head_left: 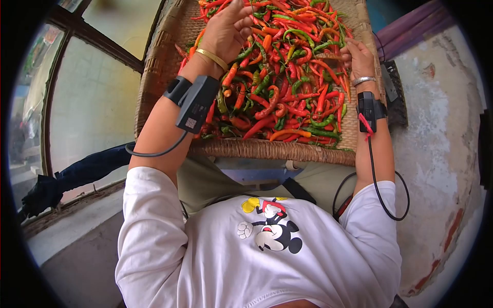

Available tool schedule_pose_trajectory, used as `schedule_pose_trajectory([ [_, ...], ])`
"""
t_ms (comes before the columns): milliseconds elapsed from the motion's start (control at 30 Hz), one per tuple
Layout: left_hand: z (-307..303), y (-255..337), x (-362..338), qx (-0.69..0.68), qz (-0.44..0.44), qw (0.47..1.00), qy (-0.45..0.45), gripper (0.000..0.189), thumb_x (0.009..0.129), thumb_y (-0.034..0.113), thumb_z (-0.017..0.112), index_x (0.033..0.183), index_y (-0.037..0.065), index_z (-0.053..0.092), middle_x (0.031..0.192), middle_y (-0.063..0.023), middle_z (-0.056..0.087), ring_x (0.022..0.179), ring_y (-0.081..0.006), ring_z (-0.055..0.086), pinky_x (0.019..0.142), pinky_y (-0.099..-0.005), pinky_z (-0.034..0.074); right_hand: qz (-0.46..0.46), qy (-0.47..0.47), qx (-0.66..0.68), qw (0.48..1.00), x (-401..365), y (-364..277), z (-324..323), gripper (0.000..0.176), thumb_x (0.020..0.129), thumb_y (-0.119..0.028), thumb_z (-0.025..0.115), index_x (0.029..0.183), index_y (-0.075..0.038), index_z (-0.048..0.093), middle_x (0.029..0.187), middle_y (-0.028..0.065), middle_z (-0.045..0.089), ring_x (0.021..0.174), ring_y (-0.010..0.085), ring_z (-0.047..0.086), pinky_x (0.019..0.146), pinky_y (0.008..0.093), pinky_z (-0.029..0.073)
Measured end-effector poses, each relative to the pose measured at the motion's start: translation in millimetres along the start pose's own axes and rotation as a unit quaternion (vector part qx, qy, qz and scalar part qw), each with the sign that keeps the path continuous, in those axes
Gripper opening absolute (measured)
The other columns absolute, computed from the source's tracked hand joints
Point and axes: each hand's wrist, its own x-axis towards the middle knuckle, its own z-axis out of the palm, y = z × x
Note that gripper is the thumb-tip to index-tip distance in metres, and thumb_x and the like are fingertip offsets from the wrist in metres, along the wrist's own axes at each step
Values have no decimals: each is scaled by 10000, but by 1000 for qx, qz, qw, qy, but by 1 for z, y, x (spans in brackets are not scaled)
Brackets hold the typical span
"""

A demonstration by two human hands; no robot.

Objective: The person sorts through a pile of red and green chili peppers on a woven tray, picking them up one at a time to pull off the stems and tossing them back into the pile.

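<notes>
Left hand (226, 32) curls over chillies (287, 77); right hand (359, 57) bends at right rim of woven tray (159, 56); grasp undeterminable for both. Risk: lap-borne tray tilts, spilling chillies.

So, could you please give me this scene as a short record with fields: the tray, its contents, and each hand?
tray: woven tray, on the person's lap
contents: chili peppers, red, orange and green, heaped
left hand: over the peppers, fingers curled; gold bangle on the wrist
right hand: on the peppers at the tray's right edge; silver bangle
forearms: black device with cable on each
</notes>
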Motion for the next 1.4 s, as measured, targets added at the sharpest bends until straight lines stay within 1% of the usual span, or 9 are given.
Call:
schedule_pose_trajectory([
  [167, -15, -5, 1, 31, 4, 993, 112, 256, 856, 259, 505, 1025, 69, 476, 902, -42, 564, 675, -66, 541, 544, -170, 427, -109, 86, -171, 976, 21, 17, -8, 237, 776, -173, 557, 952, -19, 596, 723, 37, 602, 620, 119, 559, 569, 232, 450],
  [333, 15, -29, -28, 265, -77, 960, -49, 235, 842, 185, 530, 1019, 32, 552, 795, -9, 592, 610, -55, 531, 547, -188, 437, -175, -23, -480, 860, 56, 9, -3, 458, 740, -413, 554, 1061, -87, 561, 1034, 133, 540, 930, 294, 524, 789, 367, 428],
  [600, 16, -48, -42, 400, -75, 900, -158, 208, 833, 135, 536, 977, -13, 561, 737, 1, 568, 592, -49, 508, 549, -199, 445, -27, -50, -606, 794, 96, 4, 34, 555, 758, -446, 534, 1240, -205, 403, 1258, 123, 310, 1092, 329, 399, 876, 458, 399],
  [733, 11, -54, -42, 467, -14, 865, -183, 196, 833, 120, 530, 969, -18, 559, 710, -13, 576, 600, -49, 535, 541, -207, 449, -39, -86, -638, 764, 120, 26, 36, 584, 749, -452, 540, 1252, -196, 392, 1293, 130, 282, 1137, 330, 374, 861, 482, 408],
  [1100, 7, -59, -41, 526, 40, 816, -234, 116, 806, 54, 523, 889, -4, 580, 653, -67, 603, 534, -112, 591, 537, -243, 459, -4, -123, -698, 705, 117, 16, 38, 523, 687, -338, 636, 1137, -117, 485, 1192, 110, 402, 1035, 294, 460, 824, 449, 437],
  [1167, 10, -55, -43, 518, -11, 824, -230, 115, 805, 56, 524, 888, 3, 582, 653, -64, 605, 546, -118, 599, 547, -244, 462, 4, -146, -696, 703, 108, 10, 33, 509, 676, -320, 648, 1111, -103, 497, 1155, 118, 436, 1023, 288, 470, 813, 430, 442],
  [1233, 8, -57, -42, 509, 3, 833, -217, 150, 756, 135, 563, 845, 22, 607, 701, -125, 613, 643, -242, 606, 611, -311, 475, 8, -170, -690, 703, 102, 10, 27, 494, 666, -301, 659, 1086, -89, 509, 1119, 126, 469, 1011, 282, 480, 801, 411, 447],
  [1367, 2, -62, -41, 509, 34, 830, -223, 160, 748, 150, 568, 844, 29, 612, 719, -125, 615, 675, -252, 603, 626, -325, 474, -25, -173, -617, 767, 78, 16, 8, 398, 633, -228, 659, 967, -46, 545, 1003, 149, 536, 889, 276, 538, 737, 378, 451],
  [1400, 3, -61, -41, 508, 37, 831, -225, 160, 748, 150, 568, 844, 29, 612, 719, -125, 615, 675, -252, 603, 626, -325, 474, -10, -179, -588, 789, 64, 11, 7, 331, 621, -179, 635, 904, -26, 559, 832, 123, 561, 747, 229, 553, 662, 337, 445],
])
